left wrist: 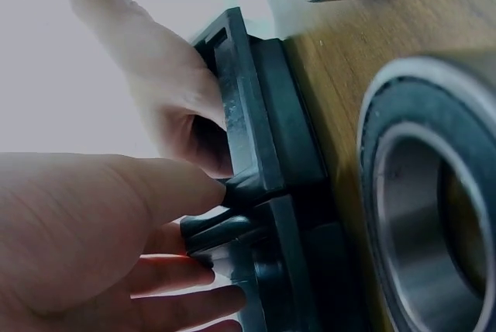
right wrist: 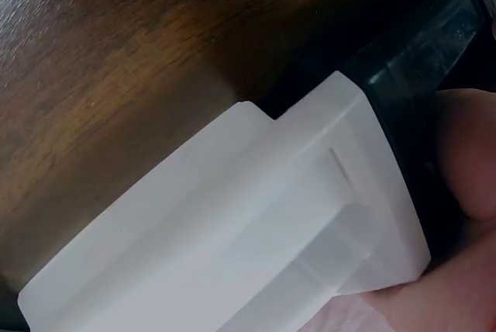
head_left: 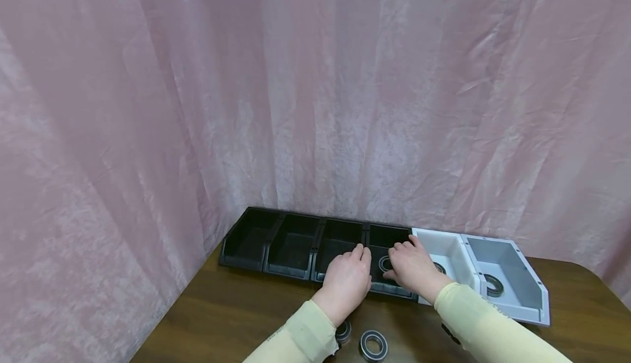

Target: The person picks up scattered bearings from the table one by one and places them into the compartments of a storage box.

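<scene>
Between thumb and fingers, my left hand point(head_left: 347, 278) pinches the wall between the third and fourth black bins; the left wrist view shows the thumb point(left wrist: 174, 188) at the wall's front end. My right hand point(head_left: 411, 264) holds the far side wall of the fourth black bin point(head_left: 394, 286), beside the white bin point(head_left: 436, 241). Its thumb reaches inside that bin, close to a ball bearing point(head_left: 382, 264), which it partly covers. Another bearing point(head_left: 440, 268) shows in the white bin behind the right wrist. One more bearing point(head_left: 494, 286) leans in the pale grey bin point(head_left: 529, 292) at the row's right end.
Two bearings lie on the wooden table point(head_left: 236, 303) in front of the bins: one bearing point(head_left: 373, 353) in full sight, another bearing point(head_left: 346, 331) partly behind the left wrist. More black bins point(head_left: 291, 267) continue leftward. A pink curtain point(head_left: 315, 105) hangs behind the row.
</scene>
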`<action>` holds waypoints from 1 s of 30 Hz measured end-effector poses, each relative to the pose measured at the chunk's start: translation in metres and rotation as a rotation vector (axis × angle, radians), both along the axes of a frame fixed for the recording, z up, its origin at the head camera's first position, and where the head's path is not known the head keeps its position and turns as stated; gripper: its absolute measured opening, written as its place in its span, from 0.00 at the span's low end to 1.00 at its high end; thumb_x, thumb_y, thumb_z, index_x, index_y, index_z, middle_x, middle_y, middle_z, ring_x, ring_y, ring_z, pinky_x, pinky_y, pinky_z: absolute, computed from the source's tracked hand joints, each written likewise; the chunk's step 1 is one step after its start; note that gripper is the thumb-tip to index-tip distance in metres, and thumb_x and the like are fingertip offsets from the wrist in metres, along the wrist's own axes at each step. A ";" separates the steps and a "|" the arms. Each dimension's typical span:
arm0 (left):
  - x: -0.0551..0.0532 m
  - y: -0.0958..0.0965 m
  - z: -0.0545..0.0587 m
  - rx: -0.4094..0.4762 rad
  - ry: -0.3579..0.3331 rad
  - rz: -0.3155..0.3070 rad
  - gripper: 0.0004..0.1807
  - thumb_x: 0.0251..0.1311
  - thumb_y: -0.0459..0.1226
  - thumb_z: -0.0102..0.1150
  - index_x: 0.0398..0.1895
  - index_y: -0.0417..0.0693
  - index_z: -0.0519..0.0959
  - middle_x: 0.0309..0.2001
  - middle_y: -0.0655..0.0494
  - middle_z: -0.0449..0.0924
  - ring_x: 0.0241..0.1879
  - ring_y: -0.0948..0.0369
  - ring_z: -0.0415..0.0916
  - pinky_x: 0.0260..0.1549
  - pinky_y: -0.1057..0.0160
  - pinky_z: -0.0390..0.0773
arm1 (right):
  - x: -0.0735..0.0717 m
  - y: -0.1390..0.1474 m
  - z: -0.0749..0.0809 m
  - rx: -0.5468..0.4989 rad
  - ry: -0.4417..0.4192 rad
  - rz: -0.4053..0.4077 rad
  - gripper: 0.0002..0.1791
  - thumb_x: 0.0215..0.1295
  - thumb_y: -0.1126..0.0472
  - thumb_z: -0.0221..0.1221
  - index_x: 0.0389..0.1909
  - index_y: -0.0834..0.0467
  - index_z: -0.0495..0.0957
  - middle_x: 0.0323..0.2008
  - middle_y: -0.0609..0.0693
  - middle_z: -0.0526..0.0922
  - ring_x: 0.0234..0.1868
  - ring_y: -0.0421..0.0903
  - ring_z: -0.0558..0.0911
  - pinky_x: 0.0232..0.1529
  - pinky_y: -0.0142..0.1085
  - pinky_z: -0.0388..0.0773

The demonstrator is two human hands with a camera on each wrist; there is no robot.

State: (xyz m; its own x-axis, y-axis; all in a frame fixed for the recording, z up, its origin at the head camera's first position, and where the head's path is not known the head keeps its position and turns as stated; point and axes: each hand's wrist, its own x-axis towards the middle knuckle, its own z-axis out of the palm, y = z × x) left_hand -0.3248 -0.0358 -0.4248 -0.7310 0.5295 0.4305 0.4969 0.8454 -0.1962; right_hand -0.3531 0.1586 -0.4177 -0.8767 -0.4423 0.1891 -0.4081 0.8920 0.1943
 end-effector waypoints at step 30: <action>-0.001 -0.001 0.007 -0.047 -0.043 0.011 0.30 0.69 0.50 0.76 0.67 0.43 0.85 0.63 0.48 0.86 0.46 0.57 0.90 0.46 0.61 0.89 | -0.001 -0.002 -0.003 -0.077 -0.046 -0.020 0.25 0.61 0.44 0.81 0.45 0.62 0.91 0.47 0.58 0.89 0.57 0.62 0.84 0.75 0.67 0.65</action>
